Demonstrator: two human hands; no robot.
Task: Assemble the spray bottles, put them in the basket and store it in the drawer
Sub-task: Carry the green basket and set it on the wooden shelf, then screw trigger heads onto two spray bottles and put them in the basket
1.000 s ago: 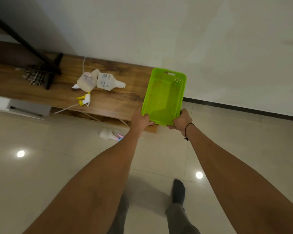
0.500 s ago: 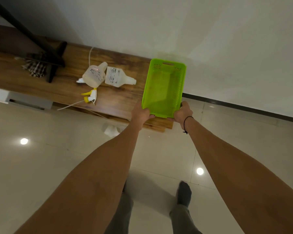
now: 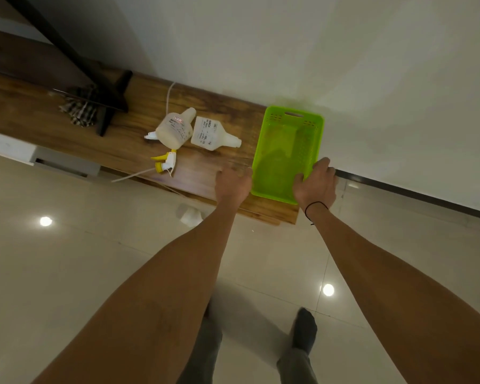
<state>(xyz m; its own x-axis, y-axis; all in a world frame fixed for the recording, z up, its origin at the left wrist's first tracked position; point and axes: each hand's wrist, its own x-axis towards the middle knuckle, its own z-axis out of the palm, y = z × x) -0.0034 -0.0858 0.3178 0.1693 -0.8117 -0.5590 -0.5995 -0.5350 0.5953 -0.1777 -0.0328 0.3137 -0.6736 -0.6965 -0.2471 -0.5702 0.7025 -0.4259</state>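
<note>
My right hand (image 3: 315, 184) grips the lime-green perforated plastic basket (image 3: 287, 153) on the wooden bench (image 3: 122, 134); my left hand (image 3: 233, 182) rests open beside it. I'd seat the basket flat, clear of the two translucent white bottles (image 3: 194, 131) left of it.

Striped cloth (image 3: 79, 110) beside black stand (image 3: 110, 106), wooden cabinet top (image 3: 34, 112).

White wall (image 3: 344, 51), glossy tiled floor (image 3: 67, 273), wooden bench (image 3: 39, 120)

Dim, warm cast; lamp glare on glossy floor (image 3: 67, 259); wide-angle edge bending.
</note>
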